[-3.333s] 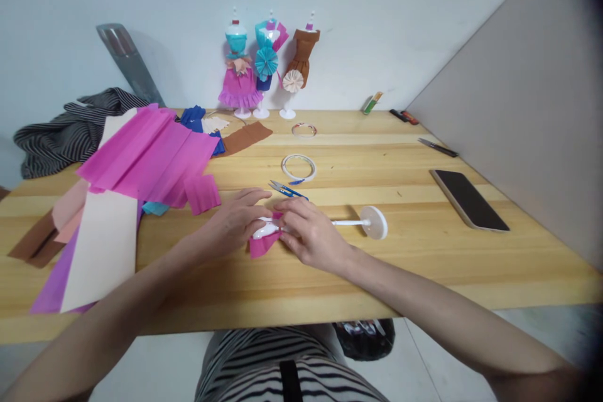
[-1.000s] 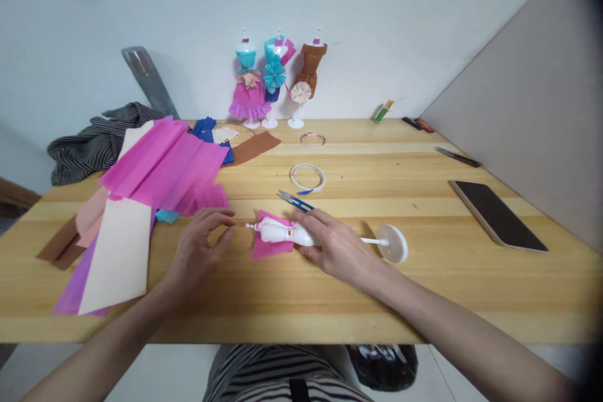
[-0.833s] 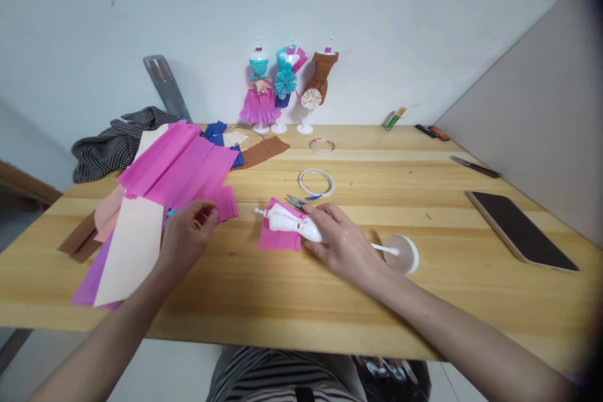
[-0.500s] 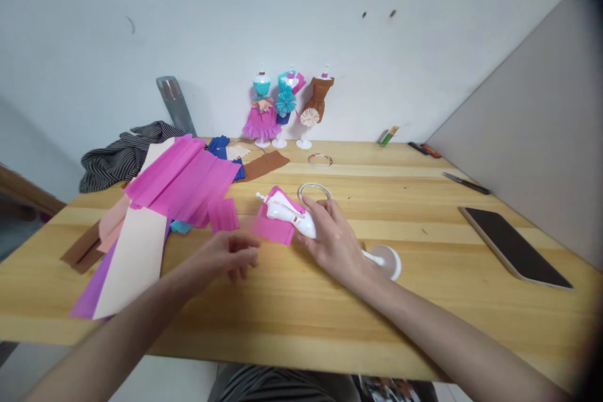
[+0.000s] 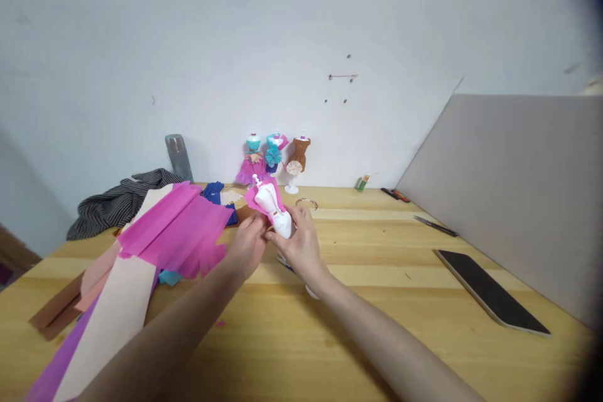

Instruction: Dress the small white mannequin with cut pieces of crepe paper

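Observation:
My right hand (image 5: 301,245) grips a small white doll mannequin (image 5: 271,204) and holds it up, tilted, above the wooden table (image 5: 377,301). A small pink crepe paper piece (image 5: 257,196) sits behind the mannequin's torso. My left hand (image 5: 247,245) meets it from the left, fingers pinched at the lower edge of the pink piece beside the mannequin's waist. The mannequin's stand is mostly hidden behind my right wrist.
Large pink crepe sheets (image 5: 176,235) and a cream sheet (image 5: 113,314) lie at left, with striped cloth (image 5: 117,204) behind. Three dressed mannequins (image 5: 273,160) stand by the wall. A phone (image 5: 490,292) lies at right, a knife (image 5: 433,224) beyond it, a tape ring (image 5: 306,203) nearby.
My right hand has lifted the mannequin with its pink piece off the table. My left hand came back from the left to join it. The view tilted upward.

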Available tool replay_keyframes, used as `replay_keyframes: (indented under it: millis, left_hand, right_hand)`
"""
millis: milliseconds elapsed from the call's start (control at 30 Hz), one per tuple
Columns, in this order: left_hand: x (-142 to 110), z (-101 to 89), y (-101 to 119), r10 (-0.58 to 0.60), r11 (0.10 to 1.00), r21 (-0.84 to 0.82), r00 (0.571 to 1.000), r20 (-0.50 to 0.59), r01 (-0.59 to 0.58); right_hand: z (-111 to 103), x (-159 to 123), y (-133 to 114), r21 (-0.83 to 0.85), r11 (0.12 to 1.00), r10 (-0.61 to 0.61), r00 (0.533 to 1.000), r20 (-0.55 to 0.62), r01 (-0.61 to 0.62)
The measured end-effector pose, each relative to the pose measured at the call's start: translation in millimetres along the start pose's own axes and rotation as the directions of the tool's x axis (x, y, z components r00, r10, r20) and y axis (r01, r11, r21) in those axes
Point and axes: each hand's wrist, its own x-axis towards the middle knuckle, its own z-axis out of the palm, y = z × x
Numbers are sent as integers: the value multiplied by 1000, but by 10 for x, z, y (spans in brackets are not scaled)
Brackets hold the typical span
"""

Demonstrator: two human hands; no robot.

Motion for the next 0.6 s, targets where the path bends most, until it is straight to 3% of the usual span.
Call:
replay_keyframes:
  millis: [233,433,600]
  left_hand:
    - [87,84,-51,75,997,-14,990,-116,-77]
    - [84,47,-47,118,993,-2,989,-84,-118]
    - [72,-10,-35,152,975,173,986,-61,-139]
  right_hand:
    - [93,29,-44,121,992,-36,999,-40,40]
    - [84,34,-75,126,992,-5,999,-38,9]
    - [93,29,-55,177,984,44,999,-28,-39]
